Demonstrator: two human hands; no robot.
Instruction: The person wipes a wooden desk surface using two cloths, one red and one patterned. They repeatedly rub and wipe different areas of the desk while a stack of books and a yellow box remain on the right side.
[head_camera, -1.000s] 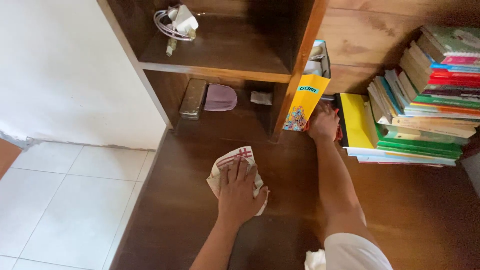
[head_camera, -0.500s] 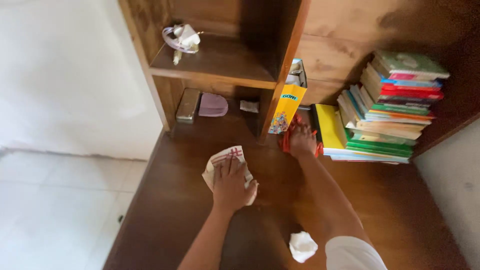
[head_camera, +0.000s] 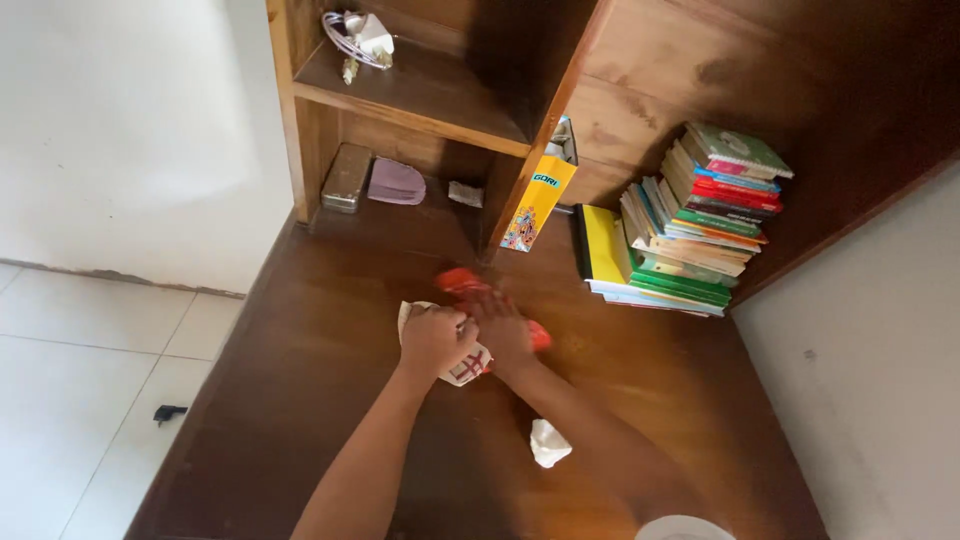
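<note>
Fingers of the left hand are clenched on a white cloth with red stripes, pressing it to the dark wooden desk in front of the shelf divider. Right beside it, touching, the right hand grasps a blurred red thing, its kind unclear. A crumpled white tissue lies on the desk nearer the person, by the right forearm. A yellow box leans against the divider; stacked books sit to its right.
</note>
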